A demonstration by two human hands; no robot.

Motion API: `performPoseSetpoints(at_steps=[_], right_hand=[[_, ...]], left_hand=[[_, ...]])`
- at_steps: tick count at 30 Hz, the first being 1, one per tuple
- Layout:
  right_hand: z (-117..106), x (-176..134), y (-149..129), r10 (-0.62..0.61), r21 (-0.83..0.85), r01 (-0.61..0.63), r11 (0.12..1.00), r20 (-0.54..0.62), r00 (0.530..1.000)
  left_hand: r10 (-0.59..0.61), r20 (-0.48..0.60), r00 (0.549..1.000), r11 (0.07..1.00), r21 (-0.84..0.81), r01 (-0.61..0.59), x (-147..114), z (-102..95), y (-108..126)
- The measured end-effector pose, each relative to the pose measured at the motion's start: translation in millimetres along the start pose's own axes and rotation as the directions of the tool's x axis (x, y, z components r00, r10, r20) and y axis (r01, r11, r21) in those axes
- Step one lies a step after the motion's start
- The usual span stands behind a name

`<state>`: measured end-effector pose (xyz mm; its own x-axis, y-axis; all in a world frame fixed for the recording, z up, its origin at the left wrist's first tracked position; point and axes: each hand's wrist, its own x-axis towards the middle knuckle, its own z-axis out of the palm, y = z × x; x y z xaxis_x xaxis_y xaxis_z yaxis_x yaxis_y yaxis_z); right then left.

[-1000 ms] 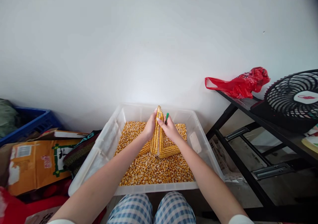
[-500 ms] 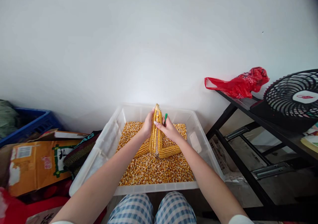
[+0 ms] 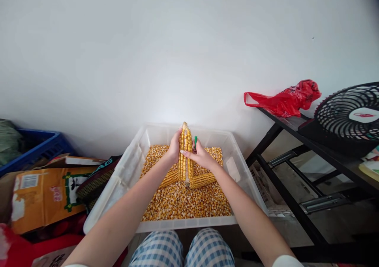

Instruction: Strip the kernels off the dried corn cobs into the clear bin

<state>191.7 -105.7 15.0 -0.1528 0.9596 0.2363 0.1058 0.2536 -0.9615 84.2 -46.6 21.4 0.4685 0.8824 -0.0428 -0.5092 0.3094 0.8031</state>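
Holding hands: left hand's grip is closed round the ear at 9 o'clock; right hand's grip pinches a green tool at 3, thumb on the ear.
Ear: above the bin's middle, narrow end toward 12; probably light, stiff and dry, its kernels a little slippery; best held round the thick middle.
Bin: pale plastic, kernels spread inside, other ears lying beneath; its support is hidden.
Room: from the bin, wall at 12, bag at 2, fan nearer 3 on a black tabletop, carton at 9.
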Motion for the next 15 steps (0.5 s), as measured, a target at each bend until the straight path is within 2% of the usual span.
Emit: performPoseSetpoints(at_steps=[5, 9, 12, 15], right_hand=[[2.3, 4.1, 10.4, -0.027, -0.037, 0.022, 0.999, -0.120, 0.992], [2.5, 4.7, 11.7, -0.052, -0.061, 0.045, 0.997, -0.109, 0.993], [1.7, 4.5, 12.3, -0.048, -0.067, 0.040, 0.997, -0.118, 0.992], [2.1, 3.8, 15.8, 0.004, -0.119, -0.020, 0.993, -0.140, 0.990]], left_hand=[[-0.017, 0.026, 1.000, 0.999, 0.028, 0.017, 0.9, -3.4, -3.7], [-0.060, 0.057, 0.997, 0.997, 0.055, 0.057, 1.3, -3.5, -3.2], [-0.030, 0.020, 0.999, 0.999, 0.042, 0.029, 1.8, -3.4, -0.5], [-0.003, -0.042, 0.999, 1.000, 0.008, 0.003, 1.5, -4.2, 3.0]])
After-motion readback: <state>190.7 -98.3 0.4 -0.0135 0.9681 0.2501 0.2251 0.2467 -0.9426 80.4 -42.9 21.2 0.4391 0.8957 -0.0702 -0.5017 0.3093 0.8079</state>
